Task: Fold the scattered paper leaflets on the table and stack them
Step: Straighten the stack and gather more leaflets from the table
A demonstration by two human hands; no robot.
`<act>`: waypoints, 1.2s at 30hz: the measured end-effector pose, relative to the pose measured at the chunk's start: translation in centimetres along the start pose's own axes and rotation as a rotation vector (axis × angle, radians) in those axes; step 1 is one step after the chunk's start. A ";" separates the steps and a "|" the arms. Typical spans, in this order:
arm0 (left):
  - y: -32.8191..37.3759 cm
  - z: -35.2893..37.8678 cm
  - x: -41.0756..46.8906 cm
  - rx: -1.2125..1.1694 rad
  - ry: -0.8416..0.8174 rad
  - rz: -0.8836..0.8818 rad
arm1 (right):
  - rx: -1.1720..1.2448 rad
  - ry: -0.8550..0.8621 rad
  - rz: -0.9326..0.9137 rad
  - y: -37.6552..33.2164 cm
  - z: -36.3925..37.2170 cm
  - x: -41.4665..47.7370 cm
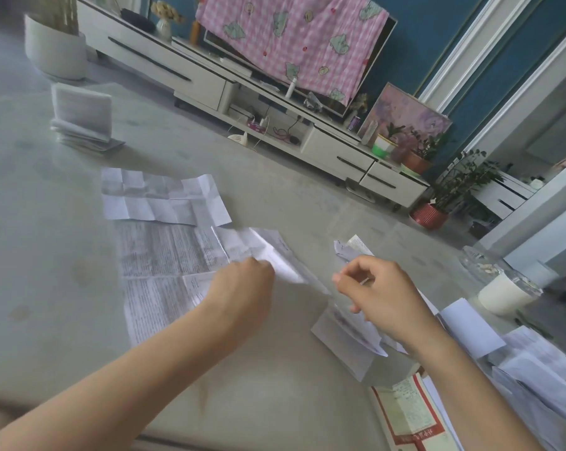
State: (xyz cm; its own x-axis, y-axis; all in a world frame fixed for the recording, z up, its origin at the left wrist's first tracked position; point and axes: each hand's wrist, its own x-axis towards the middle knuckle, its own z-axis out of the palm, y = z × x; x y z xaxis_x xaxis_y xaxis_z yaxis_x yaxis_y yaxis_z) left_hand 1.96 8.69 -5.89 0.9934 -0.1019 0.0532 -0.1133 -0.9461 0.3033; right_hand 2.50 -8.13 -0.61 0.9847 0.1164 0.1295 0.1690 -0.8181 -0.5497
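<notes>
lowest in the frame, right of centre, a red-bordered leaflet point(408, 415) lies flat on the pale surface point(34, 229), with a loose pile of unfolded leaflets point(535, 369) at the right edge. above these, the right hand point(382, 294) hovers with its fingers curled over a folded sheet point(343, 340); blur hides whether it pinches anything. at centre, the left hand point(242, 288) pinches the edge of a creased leaflet point(275, 249), which is lifted and slants between the two hands. left of it a large printed sheet point(158, 271) lies spread flat, and just beyond that, another unfolded sheet point(161, 196). well apart, at upper left, stands a stack of folded leaflets point(83, 125), the top one propped open. a white jar point(502, 291) sits at the right.
</notes>
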 end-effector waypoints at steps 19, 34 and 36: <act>-7.4 -9.6 -0.5 -1.647 -0.244 -0.044 | 0.913 -0.215 0.061 -2.4 0.3 4.6; -8.2 -8.1 0.4 -1.427 -0.137 -0.003 | 0.644 -0.271 0.049 -2.3 -2.8 3.2; -8.5 -8.2 0.4 -1.366 -0.184 0.036 | 0.670 -0.280 0.014 -2.8 -4.2 3.6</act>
State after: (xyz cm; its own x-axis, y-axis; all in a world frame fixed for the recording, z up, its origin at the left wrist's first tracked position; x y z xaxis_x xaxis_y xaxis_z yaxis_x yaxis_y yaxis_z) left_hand 3.13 19.27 -0.62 0.9657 -0.2595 -0.0123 0.0388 0.0969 0.9945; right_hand 5.40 -7.77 4.85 0.9456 0.3219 -0.0478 0.0575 -0.3099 -0.9490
